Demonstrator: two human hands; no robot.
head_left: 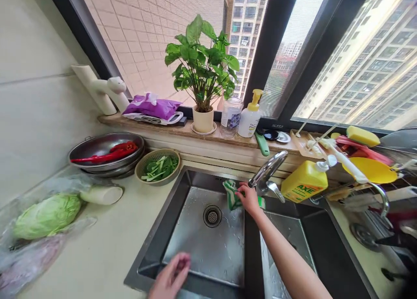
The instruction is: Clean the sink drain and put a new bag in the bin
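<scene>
At the back of the divider between the two basins, my right hand point(249, 199) pinches a green-and-white striped dishcloth point(232, 195). Part of the cloth hangs over the left basin and another bit shows on the far side of the hand. The chrome faucet point(269, 171) rises just beside that hand. My left hand point(171, 273) hovers over the front edge of the steel sink point(192, 238), slightly blurred, fingers loosely curled and apart from the thumb, with nothing seen in it. A round drain strainer point(212, 215) sits in the wet left basin.
Left of the sink are a basket of cut greens point(159, 166), metal bowls point(130, 163) with a red item, and a bagged cabbage point(48, 216). A yellow AXE bottle point(302, 184) stands behind the right basin. The sill carries a potted plant point(203, 119) and a pump bottle point(249, 121).
</scene>
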